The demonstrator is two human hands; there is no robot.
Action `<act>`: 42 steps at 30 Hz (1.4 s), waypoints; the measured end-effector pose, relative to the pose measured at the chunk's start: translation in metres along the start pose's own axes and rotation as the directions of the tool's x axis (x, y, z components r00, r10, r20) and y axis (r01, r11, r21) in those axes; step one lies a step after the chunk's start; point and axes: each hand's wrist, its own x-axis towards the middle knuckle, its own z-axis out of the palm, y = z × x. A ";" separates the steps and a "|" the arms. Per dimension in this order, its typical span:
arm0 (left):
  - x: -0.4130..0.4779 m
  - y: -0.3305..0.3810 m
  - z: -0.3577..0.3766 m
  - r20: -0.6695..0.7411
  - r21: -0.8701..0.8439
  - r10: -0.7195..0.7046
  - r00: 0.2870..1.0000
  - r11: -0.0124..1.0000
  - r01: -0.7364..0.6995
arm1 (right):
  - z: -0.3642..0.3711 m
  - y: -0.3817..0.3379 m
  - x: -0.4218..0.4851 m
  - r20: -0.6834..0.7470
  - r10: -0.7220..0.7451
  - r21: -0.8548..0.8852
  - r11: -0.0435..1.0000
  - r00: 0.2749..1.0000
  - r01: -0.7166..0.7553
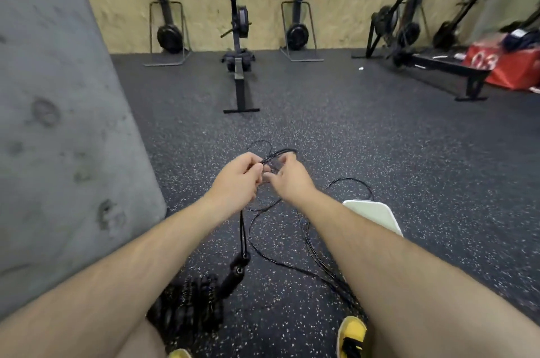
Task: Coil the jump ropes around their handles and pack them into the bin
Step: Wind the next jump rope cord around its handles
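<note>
By my left knee sits a dark heap of ropes (pixel 187 308); it looks bundled, though blur hides the detail. My yellow shoe (pixel 352 334) is at the bottom edge. The jump rope (pixel 242 232) I'm working on hangs from my left hand (pixel 236 179), its black handle (pixel 233 276) dangling just above the floor (pixel 409 153), with the rest of the cord trailing in loose loops under my right forearm. Both hands are curled, fingertips pinching the thin cord between them; my right hand (pixel 287 179) holds a small gathered loop.

The cord looks light, limp and springy, likely to tangle, so I'd grip the stiff handle and wind onto that. A pale panel (pixel 377 217) lies beside my right arm; I can't tell if it's the bin. Farther off stand a rowing machine (pixel 239 36) and a red box (pixel 508 65) marked "03".
</note>
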 end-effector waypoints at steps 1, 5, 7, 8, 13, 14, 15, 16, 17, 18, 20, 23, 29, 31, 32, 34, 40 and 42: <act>-0.004 -0.001 -0.005 -0.007 0.027 0.016 1.000 1.000 -0.016 | 0.002 -0.006 0.005 -0.034 0.050 -0.004 0.999 0.998 -0.051; -0.017 -0.004 -0.015 -0.132 0.105 0.030 0.991 0.994 -0.016 | 0.000 -0.017 0.008 0.107 0.173 -0.037 0.985 0.979 -0.170; -0.017 -0.007 -0.014 -0.148 0.110 0.000 0.989 0.994 0.016 | -0.004 -0.016 0.007 0.079 0.235 0.025 0.971 0.969 -0.237; -0.015 -0.008 -0.013 -0.139 0.101 -0.014 0.990 0.995 0.028 | -0.007 -0.016 0.009 0.014 0.216 0.006 0.976 0.976 -0.216; -0.002 -0.017 0.004 -0.071 0.044 -0.047 0.996 0.998 0.051 | -0.008 -0.016 0.016 0.079 -0.080 -0.201 0.975 0.994 0.094; 0.001 -0.020 0.006 -0.068 0.062 -0.055 0.996 0.996 0.060 | -0.009 -0.016 0.018 0.047 -0.095 -0.208 0.973 0.994 0.103; 0.005 -0.023 0.008 -0.065 0.098 -0.062 0.996 0.993 0.068 | -0.012 -0.019 0.020 0.024 -0.113 -0.206 0.972 0.993 0.116; 0.010 -0.027 0.009 -0.051 0.145 -0.075 0.996 0.986 0.082 | -0.017 -0.024 0.022 0.022 -0.153 -0.183 0.971 0.988 0.154; 0.015 -0.029 0.009 -0.034 0.187 -0.094 0.995 0.977 0.099 | -0.020 -0.031 0.024 0.033 -0.201 -0.144 0.969 0.979 0.203; 0.021 -0.031 0.009 -0.018 0.220 -0.110 0.994 0.969 0.112 | -0.024 -0.039 0.024 0.042 -0.249 -0.105 0.962 0.968 0.252; 0.031 -0.031 0.008 0.002 0.237 -0.101 0.995 0.967 0.098 | -0.029 -0.053 0.023 0.046 -0.297 -0.010 0.955 0.954 0.298; 0.048 -0.027 0.005 0.026 0.227 -0.022 0.999 0.974 0.016 | -0.029 -0.055 0.028 0.064 -0.312 0.151 0.942 0.948 0.300; 0.065 -0.035 -0.006 -0.047 0.174 -0.050 0.998 0.983 0.058 | -0.032 -0.030 0.035 0.141 -0.210 0.221 0.959 0.968 0.176; 0.068 -0.032 -0.011 -0.048 0.095 -0.056 0.997 0.994 0.060 | -0.026 -0.025 0.032 0.259 -0.161 0.039 0.987 0.952 0.156; 0.069 -0.029 -0.013 -0.047 0.049 -0.054 0.997 0.997 0.056 | -0.021 -0.024 0.031 0.329 -0.137 0.000 0.989 0.934 0.146; 0.070 -0.024 -0.015 -0.036 -0.012 -0.045 0.998 0.999 0.045 | -0.011 -0.028 0.026 0.424 -0.131 -0.019 0.988 0.896 0.153; 0.070 -0.025 -0.020 -0.122 -0.147 -0.118 0.986 0.984 0.099 | 0.009 -0.042 0.042 0.203 -0.024 0.216 0.976 0.979 -0.020; 0.072 -0.026 -0.024 -0.110 -0.250 -0.146 0.983 0.961 0.115 | 0.012 -0.043 0.047 0.171 0.059 0.288 0.952 0.984 -0.107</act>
